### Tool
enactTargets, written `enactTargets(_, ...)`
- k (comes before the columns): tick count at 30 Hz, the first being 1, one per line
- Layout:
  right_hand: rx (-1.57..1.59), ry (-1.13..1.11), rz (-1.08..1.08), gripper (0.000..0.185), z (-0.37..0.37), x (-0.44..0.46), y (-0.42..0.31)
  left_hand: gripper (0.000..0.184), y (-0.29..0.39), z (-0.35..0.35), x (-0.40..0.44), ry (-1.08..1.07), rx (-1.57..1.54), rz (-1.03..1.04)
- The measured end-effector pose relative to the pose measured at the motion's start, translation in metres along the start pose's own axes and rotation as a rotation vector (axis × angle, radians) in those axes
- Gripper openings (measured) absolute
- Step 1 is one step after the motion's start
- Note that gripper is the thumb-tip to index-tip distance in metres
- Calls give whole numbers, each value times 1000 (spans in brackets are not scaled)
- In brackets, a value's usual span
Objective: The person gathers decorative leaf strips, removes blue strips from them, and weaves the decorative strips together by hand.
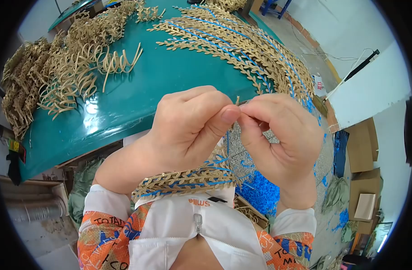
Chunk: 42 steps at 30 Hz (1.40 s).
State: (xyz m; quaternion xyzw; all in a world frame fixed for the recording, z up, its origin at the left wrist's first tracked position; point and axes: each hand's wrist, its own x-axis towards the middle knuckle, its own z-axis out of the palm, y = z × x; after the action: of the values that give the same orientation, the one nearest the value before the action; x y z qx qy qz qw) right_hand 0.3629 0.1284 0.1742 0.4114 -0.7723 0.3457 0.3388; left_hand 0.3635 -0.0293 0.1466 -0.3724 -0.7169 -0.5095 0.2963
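My left hand (192,123) and my right hand (282,135) meet in front of my chest, both closed in a pinch with fingertips nearly touching. The short tip of a thin gold strip (238,100) sticks up between them. Most of that strip is hidden by my fingers. Below the hands, gold leaf trim (188,180) with blue strips among it lies across my lap. On the table's right side, many long lengths of gold leaf trim (246,42) are spread out with blue strips running through them.
The green table (125,101) carries curled tan strips (116,63) and heaped gold leaf trim (30,76) at the left. Blue scraps (262,191) cover the floor at my right. Cardboard (361,148) leans beside the wall, and a blue stool (276,8) stands behind.
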Motion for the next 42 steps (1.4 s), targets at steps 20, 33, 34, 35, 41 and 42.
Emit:
enactTargets(20, 1044, 153, 546, 5, 12, -25, 22, 29, 1, -11, -9, 181, -483, -349)
enactTargets(33, 1688, 878, 854, 12, -45, -180, 127, 20, -1, -113, 9, 328, -769, -409)
enactTargets(34, 1608, 965, 899, 12, -49, -197, 133, 18, -4, -135, 7, 331, -697, -439)
enactTargets(35, 1600, 987, 914, 12, -55, -214, 139, 17, -6, -151, 6, 324, -665, -466)
enactTargets(41, 1185, 1190, 1167, 11, -82, -320, 167, 22, 18, -170, 56, 98, -665, -510)
enactTargets(42, 1091, 1204, 1237, 11, -87, -338, 172, 26, 21, -166, 71, 3, -694, -516)
